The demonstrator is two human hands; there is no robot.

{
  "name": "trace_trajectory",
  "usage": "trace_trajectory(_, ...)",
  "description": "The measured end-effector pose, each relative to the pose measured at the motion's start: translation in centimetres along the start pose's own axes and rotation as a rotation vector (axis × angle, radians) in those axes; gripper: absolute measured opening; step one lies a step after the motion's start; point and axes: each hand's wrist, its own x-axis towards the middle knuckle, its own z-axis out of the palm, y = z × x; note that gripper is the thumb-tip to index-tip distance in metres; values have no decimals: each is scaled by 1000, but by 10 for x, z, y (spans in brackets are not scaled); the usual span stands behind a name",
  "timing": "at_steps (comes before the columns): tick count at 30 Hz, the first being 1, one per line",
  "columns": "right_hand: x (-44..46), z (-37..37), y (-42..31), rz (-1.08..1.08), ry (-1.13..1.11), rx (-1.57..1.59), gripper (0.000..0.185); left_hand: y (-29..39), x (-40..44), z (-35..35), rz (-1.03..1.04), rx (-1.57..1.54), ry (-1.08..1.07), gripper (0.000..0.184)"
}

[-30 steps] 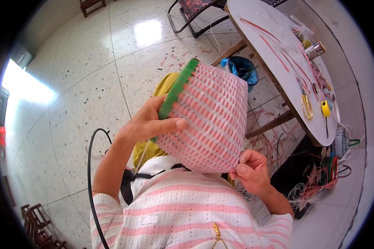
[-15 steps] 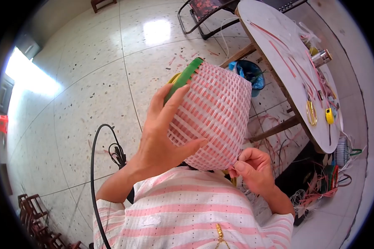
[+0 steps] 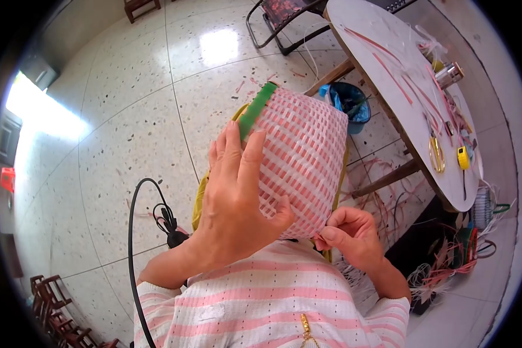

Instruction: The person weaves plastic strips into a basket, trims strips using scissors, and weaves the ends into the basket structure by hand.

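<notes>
A woven basket [image 3: 298, 145] of white and pink plastic strips rests against my lap, tilted, with a flat green strip [image 3: 256, 110] along its upper left edge. My left hand [image 3: 232, 180] lies over the basket's left side, fingers stretched out and thumb apart. Its fingertips reach close to the lower end of the green strip. At the basket's lower right corner, my right hand [image 3: 354, 235] pinches with thumb and forefinger; what lies between them is too small to make out. Something yellow [image 3: 200, 200] shows behind the basket.
An oval table [image 3: 377, 40] at right carries pink strips, gold-handled scissors [image 3: 437, 154], a yellow tape measure [image 3: 463, 158] and a metal can [image 3: 449, 75]. Below it stand a bin [image 3: 356, 110] and strip scraps. A black cable [image 3: 131, 232] hangs at left. A folding chair [image 3: 284, 14] stands beyond.
My left hand has slid lower on the basket, away from the green strip's middle. The basket has turned slightly, and more of the yellow thing shows. My right hand keeps its pinch.
</notes>
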Motion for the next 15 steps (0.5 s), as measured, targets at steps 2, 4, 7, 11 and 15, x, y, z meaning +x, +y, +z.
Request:
trace_trajectory(2, 0, 1, 4, -3, 22, 41, 11, 1, 2, 1, 19, 9, -4, 77)
trace_trajectory(4, -1, 0, 10, -59, 40, 75, 13, 2, 4, 1, 43, 15, -12, 76)
trace_trajectory(7, -2, -3, 11, -21, 48, 94, 15, 5, 6, 1, 53, 56, -51, 75)
trace_trajectory(11, -1, -2, 4, 31, 68, 117, 14, 5, 5, 3, 87, 69, -46, 73)
trace_trajectory(15, 1, 3, -1, 54, 113, 81, 14, 5, 3, 4, 147, 72, -28, 71)
